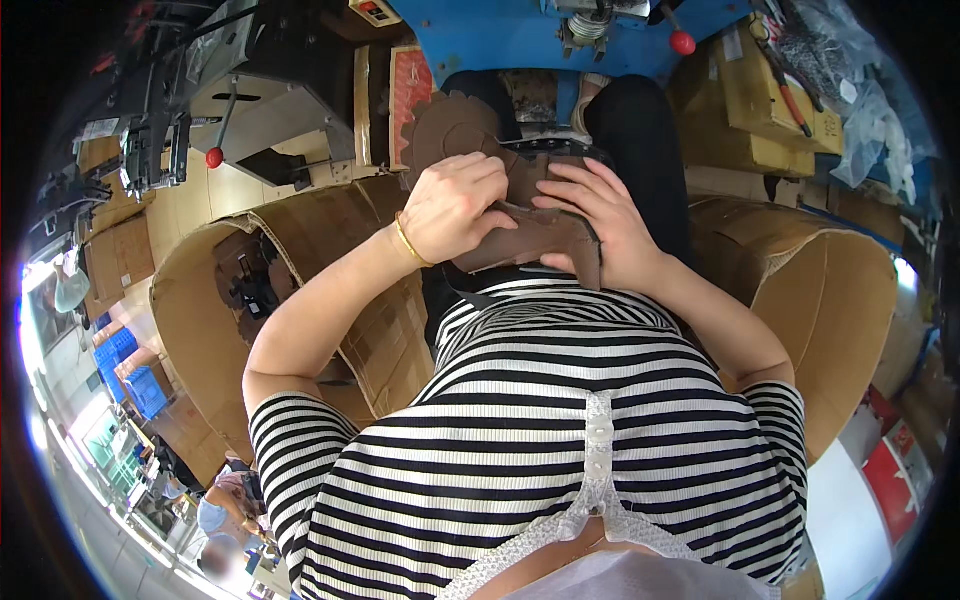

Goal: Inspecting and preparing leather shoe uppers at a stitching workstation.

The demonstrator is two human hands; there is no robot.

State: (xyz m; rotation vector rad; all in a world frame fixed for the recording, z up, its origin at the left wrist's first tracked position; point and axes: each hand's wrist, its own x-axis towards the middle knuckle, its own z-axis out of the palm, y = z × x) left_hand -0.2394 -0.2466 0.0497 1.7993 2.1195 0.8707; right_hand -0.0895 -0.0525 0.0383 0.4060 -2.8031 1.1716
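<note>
Over my lap I hold a brown leather-like piece [530, 240], with a round, notched-edge part [450, 130] at its far left end. My left hand [460, 205] is closed, its fingers curled and pinching the middle of the piece; a gold bangle sits on that wrist. On the right side, my right hand [610, 220] grips the piece, fingers spread over the top and thumb low at the near edge. The fingertips' exact contact is partly hidden by the brown material.
Open cardboard boxes stand at my left [200, 290] and right [830, 300]; the left one contains brown and black pieces [255, 280]. Ahead is a blue machine [500, 40]. Red-knobbed levers [214, 157] [682, 43] stick out on both sides. Another person [225, 510] is far left.
</note>
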